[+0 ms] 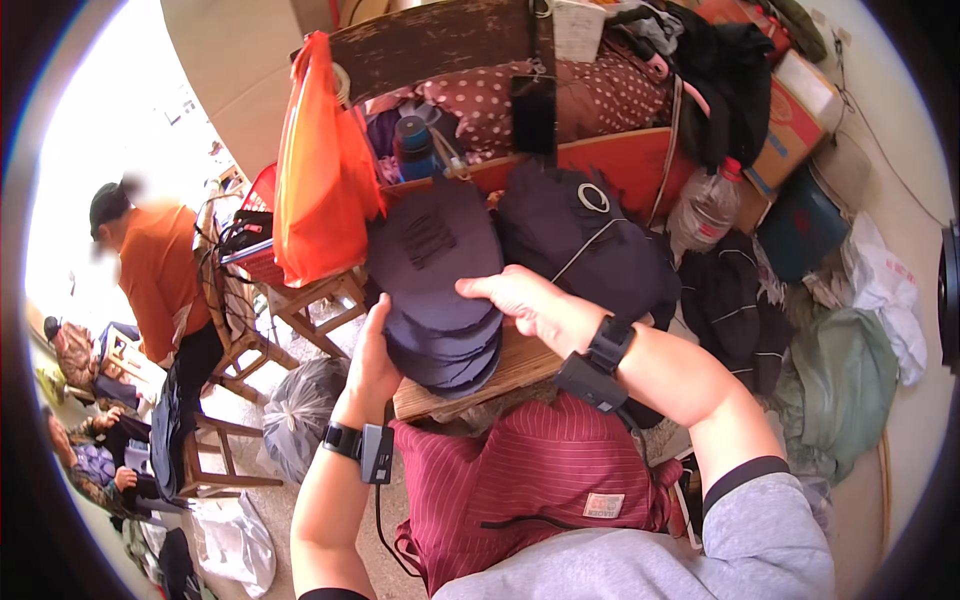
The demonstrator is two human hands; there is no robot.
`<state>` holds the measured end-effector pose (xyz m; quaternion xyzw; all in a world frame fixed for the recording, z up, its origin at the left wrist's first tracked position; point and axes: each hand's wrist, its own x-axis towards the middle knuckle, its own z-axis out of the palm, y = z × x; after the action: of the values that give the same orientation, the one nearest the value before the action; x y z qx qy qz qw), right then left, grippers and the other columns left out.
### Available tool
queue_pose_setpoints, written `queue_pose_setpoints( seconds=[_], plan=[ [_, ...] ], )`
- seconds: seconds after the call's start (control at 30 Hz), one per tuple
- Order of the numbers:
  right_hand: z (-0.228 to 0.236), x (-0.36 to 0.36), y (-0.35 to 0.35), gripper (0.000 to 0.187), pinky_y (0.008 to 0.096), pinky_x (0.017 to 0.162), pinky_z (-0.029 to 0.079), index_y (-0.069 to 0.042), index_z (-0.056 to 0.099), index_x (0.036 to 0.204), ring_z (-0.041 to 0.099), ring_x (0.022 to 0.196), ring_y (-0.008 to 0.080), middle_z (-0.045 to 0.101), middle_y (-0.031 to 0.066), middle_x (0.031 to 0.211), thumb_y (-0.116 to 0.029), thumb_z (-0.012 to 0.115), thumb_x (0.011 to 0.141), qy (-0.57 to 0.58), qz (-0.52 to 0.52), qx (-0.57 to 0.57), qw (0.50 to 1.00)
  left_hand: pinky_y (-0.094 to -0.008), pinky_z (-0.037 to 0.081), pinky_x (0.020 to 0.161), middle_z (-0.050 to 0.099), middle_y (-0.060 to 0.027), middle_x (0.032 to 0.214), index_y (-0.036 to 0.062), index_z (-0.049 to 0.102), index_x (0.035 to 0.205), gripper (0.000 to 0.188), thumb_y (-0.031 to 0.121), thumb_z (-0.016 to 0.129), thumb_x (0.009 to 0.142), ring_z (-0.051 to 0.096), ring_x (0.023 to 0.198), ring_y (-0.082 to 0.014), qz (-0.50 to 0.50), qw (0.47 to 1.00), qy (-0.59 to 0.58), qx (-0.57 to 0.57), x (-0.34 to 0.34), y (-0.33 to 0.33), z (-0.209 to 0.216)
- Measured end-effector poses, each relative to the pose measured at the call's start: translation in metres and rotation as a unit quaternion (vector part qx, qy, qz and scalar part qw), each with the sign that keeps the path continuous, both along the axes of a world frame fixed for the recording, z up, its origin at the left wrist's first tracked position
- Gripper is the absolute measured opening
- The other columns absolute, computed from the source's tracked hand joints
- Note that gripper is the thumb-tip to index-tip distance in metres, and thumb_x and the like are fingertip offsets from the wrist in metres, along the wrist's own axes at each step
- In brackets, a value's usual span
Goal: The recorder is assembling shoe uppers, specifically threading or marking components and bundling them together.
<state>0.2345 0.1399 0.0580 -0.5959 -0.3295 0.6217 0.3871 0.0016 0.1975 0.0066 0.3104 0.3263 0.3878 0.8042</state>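
Note:
A stack of dark navy cloth pieces with rounded ends (440,270) lies over the wooden bench top (530,362) in front of me. The lower layers fan out toward me. At the stack's left edge is my left hand (374,362), its thumb up along the side and its fingers mostly hidden. From the right, my right hand (522,308) grips the stack, thumb on the top piece and the other fingers tucked at its edge. More dark cloth (590,240), with a white ring and cord on it, is heaped just beyond my right hand.
An orange bag (322,180) hangs left of the stack. Behind stand a blue bottle (415,148) and a hanging black phone (533,115). A large plastic bottle (705,208) and a green sack (838,390) are at right. People, one in an orange top (160,265), are at left.

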Motion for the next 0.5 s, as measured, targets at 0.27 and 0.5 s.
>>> queue_pose_setpoints(
  seconds=[0.27,0.5],
  plan=[
    [-0.008,-0.049,-0.080,0.051,0.0437,0.083,0.054,0.006,0.062,0.118,0.068,0.094,0.0404,0.070,0.0237,0.100,-0.029,0.076,0.083,-0.188,-0.066,0.349,0.916,-0.0480,0.037,0.114,0.054,-0.0115,0.144,0.0056,0.044,0.146,0.071,0.059,0.047,0.099,0.051,0.133,-0.0293,0.008,0.996,-0.061,0.066,-0.016,-0.051,-0.005],
    [-0.008,-0.071,-0.147,0.061,0.0457,0.088,0.053,0.010,0.051,0.129,0.063,0.105,0.0443,0.061,0.0290,0.121,-0.027,0.073,0.086,-0.250,0.017,0.441,0.862,-0.0534,0.035,0.116,0.045,-0.0137,0.152,0.0067,0.041,0.149,0.075,0.061,0.047,0.097,0.046,0.136,-0.0346,0.087,0.990,-0.076,0.083,-0.087,-0.095,-0.022]
  ],
)
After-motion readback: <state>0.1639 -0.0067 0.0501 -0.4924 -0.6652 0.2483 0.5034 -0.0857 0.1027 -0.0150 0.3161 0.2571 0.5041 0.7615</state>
